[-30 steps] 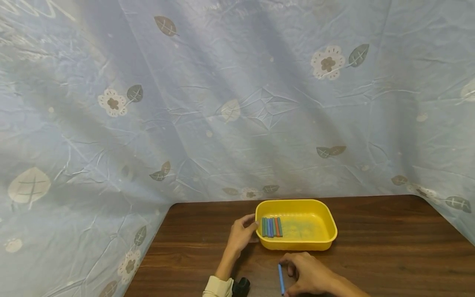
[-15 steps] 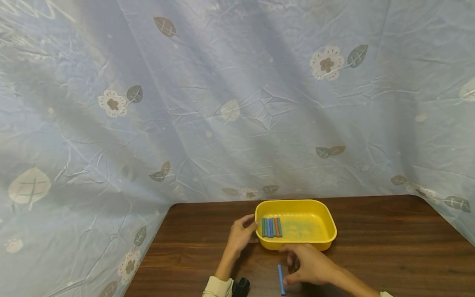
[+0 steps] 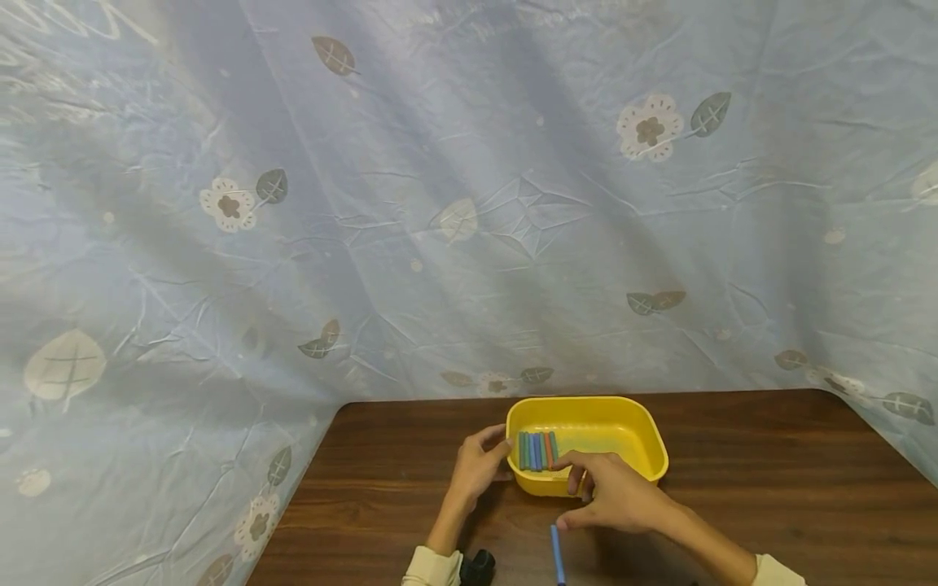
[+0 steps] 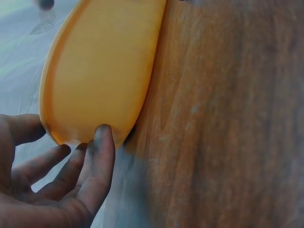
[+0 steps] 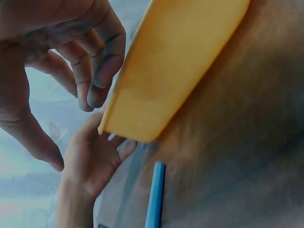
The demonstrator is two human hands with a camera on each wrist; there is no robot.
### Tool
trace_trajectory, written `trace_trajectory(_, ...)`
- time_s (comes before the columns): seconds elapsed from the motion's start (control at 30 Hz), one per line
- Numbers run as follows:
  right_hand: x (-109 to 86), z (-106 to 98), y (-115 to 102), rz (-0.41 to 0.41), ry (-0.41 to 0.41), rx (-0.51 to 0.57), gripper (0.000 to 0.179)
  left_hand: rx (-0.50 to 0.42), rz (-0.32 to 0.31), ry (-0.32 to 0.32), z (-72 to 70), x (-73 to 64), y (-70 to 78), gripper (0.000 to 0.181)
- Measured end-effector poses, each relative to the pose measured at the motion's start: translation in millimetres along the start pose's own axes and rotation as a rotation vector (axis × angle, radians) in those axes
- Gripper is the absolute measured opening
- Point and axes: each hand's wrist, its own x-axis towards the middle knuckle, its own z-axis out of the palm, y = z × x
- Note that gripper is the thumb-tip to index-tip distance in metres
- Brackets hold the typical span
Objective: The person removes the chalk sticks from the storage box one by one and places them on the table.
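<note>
The yellow plastic tub (image 3: pixel 645 419) stands on the table with a row of several green, blue and red chalk sticks (image 3: pixel 537 451) at its left end. My left hand (image 3: pixel 474 465) holds that end, thumb at the rim and fingers against the outer wall (image 4: pixel 104 71). Over the tub's front rim is my right hand (image 3: pixel 619 492), thumb and fingers apart, nothing between them. Its fingertips hover near the chalk row; whether they touch it cannot be told. A single blue chalk stick (image 3: pixel 558 553) lies on the table below the right thumb, also visible in the right wrist view (image 5: pixel 155 197).
The brown wooden table (image 3: pixel 769 480) extends to both sides of the tub. A patterned light-blue curtain (image 3: pixel 454 285) hangs behind and at the left. A black device (image 3: pixel 478 567) sits at the left wrist.
My right hand has moved away from the loose blue chalk stick, forward and up over the tub's front rim. The left hand stays at the tub's left end.
</note>
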Motion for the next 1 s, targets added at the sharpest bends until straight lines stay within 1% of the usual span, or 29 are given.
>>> trace_trajectory(0.27, 14.6, -18, 8, -0.002, 0.035, -0.047, 0.069, 0.000, 0.003, -0.002, 0.2, -0.3, 2.7, 0.048)
trace_trajectory(0.43, 24.2, -27, 22, 0.000, 0.063, -0.079, 0.066, -0.002, 0.003, -0.003, 0.2, 0.3, 2.7, 0.049)
trace_trajectory(0.5, 27.8, -29, 30, 0.016, 0.063, -0.085, 0.067, -0.002, 0.000, -0.004, 0.2, -0.2, 2.7, 0.048)
trace_trajectory(0.6, 33.5, -32, 41, 0.035, 0.056, -0.091, 0.069, 0.005, -0.004, -0.002, 0.4, -0.9, 2.5, 0.048)
trace_trajectory(0.77, 43.9, -34, 58, 0.022, 0.035, -0.107, 0.077, 0.012, 0.003, 0.003, 0.2, -1.8, 3.0, 0.049)
trace_trajectory(1.0, 54.3, -30, 78, 0.038, 0.033, -0.102, 0.078, 0.002, -0.006, 0.007, 0.5, -4.3, 4.2, 0.049)
